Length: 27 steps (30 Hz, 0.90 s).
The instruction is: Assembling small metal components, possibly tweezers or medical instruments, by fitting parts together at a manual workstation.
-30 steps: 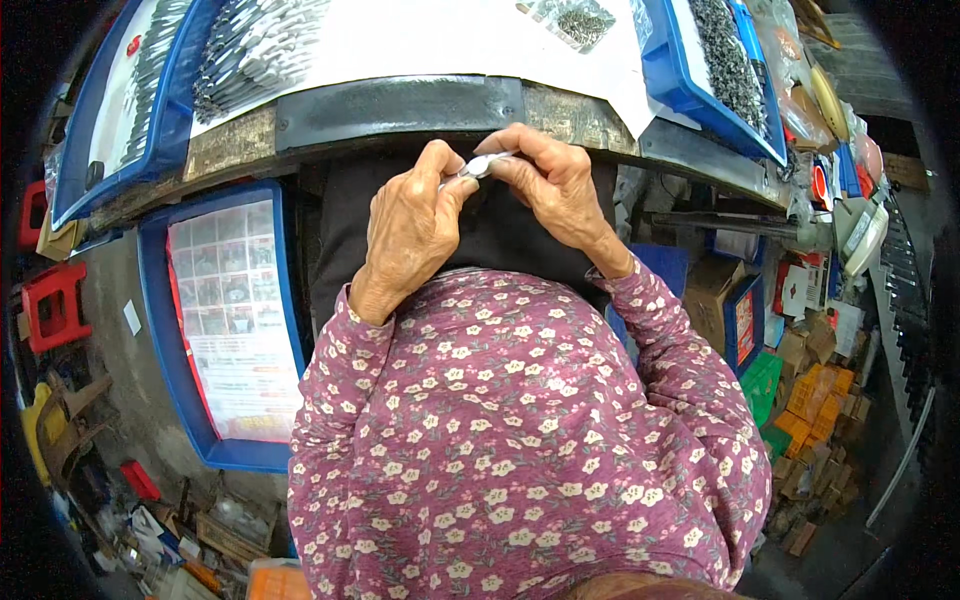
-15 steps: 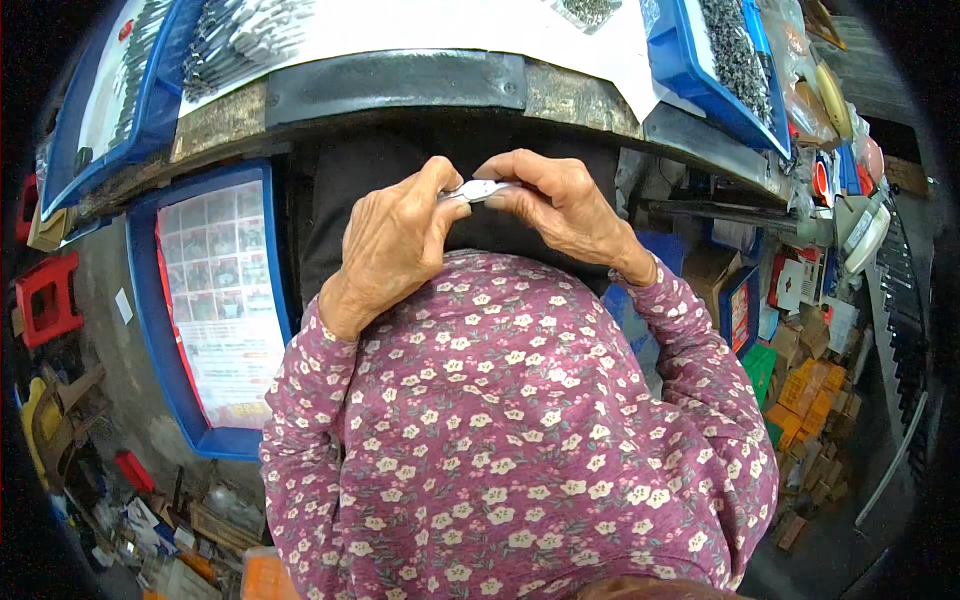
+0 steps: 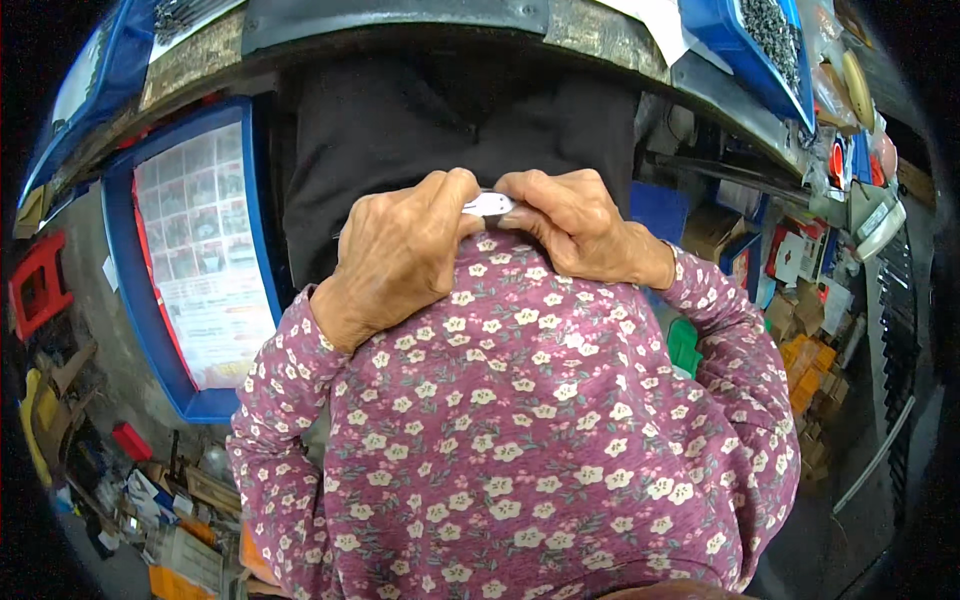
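Between my two hands is a small silvery-white piece (image 3: 488, 204), rounded at its right end and marked with small dark dots like rivets. It looks like a pocket-tool handle, but its exact kind is unclear. My left hand (image 3: 405, 245) pinches its left end between thumb and bent fingers. The thumb and forefinger of my right hand (image 3: 575, 220) close on the right end. Both hands are held in front of my flowered top, above my dark-clothed lap. My fingers hide both ends of the piece.
Ahead runs the workbench edge (image 3: 600, 40), worn wood with a dark strip. A blue bin (image 3: 735, 50) of small dark parts sits on it at right. To my left is a blue tray (image 3: 262, 220) with a printed sheet. Cartons (image 3: 805, 360) and a red stool (image 3: 40, 285) stand farther out.
The view has tilted, so the bench sits higher in the picture. Both hands, still gripping the silvery piece, are now closer to my top, and the piece has turned slightly.
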Each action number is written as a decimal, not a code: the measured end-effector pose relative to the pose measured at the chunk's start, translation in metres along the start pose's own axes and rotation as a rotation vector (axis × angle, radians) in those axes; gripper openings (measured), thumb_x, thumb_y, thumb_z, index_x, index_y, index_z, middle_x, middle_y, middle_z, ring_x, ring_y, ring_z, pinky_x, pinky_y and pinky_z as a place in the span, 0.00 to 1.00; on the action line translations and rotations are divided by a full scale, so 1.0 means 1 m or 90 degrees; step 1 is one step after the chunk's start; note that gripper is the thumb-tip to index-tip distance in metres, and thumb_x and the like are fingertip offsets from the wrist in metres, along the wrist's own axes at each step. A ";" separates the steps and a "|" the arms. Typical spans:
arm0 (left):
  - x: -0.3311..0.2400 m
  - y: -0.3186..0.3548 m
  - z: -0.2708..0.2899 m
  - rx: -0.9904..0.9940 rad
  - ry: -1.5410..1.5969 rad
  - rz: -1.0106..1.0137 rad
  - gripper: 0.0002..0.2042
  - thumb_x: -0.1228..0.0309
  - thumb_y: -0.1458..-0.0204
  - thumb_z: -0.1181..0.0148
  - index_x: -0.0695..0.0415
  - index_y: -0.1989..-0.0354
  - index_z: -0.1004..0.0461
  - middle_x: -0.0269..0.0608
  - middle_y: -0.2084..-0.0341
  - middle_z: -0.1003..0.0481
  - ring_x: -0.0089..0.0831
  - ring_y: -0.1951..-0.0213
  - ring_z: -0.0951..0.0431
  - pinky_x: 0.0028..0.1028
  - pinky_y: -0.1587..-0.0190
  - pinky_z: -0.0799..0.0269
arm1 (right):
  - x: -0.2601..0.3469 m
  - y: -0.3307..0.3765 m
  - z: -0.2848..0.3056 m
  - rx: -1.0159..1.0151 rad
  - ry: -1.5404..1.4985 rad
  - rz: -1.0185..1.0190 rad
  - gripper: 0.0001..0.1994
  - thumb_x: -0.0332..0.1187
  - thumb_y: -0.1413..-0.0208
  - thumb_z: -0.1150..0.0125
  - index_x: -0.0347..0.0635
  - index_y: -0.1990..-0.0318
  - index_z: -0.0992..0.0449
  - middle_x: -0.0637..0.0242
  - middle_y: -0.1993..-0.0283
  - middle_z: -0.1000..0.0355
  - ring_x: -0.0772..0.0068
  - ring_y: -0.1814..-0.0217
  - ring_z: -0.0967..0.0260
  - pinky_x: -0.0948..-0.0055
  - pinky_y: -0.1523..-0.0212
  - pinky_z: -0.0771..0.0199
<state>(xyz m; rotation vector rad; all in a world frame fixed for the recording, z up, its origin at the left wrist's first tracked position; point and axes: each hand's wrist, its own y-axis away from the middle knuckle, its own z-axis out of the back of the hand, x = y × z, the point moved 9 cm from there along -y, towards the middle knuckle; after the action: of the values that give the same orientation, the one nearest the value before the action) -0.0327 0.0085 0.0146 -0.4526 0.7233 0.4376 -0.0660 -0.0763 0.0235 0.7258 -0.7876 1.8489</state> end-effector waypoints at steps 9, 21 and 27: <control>-0.011 0.007 -0.016 0.032 0.008 -0.048 0.08 0.73 0.55 0.43 0.61 0.70 0.35 0.43 0.81 0.30 0.32 0.84 0.29 0.24 0.84 0.37 | 0.003 0.013 -0.011 0.045 -0.030 0.020 0.09 0.23 0.55 0.43 0.27 0.66 0.31 0.52 0.79 0.32 0.57 0.81 0.31 0.71 0.82 0.33; -0.012 0.003 -0.022 0.023 0.017 -0.040 0.08 0.72 0.56 0.43 0.60 0.70 0.34 0.40 0.84 0.30 0.28 0.86 0.30 0.23 0.86 0.39 | -0.005 0.019 -0.013 -0.018 -0.069 0.008 0.06 0.22 0.57 0.43 0.34 0.74 0.35 0.55 0.82 0.37 0.53 0.81 0.34 0.66 0.84 0.37; -0.009 0.006 -0.027 0.046 0.016 -0.023 0.09 0.71 0.56 0.42 0.60 0.70 0.34 0.41 0.84 0.30 0.28 0.87 0.31 0.24 0.86 0.39 | -0.005 0.019 -0.015 0.002 -0.079 0.010 0.08 0.20 0.58 0.44 0.27 0.67 0.31 0.52 0.81 0.34 0.57 0.82 0.33 0.69 0.83 0.37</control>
<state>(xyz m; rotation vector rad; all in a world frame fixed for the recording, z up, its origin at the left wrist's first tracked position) -0.0561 -0.0034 0.0016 -0.4035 0.7514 0.3716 -0.0837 -0.0737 0.0063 0.8448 -0.8710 1.8330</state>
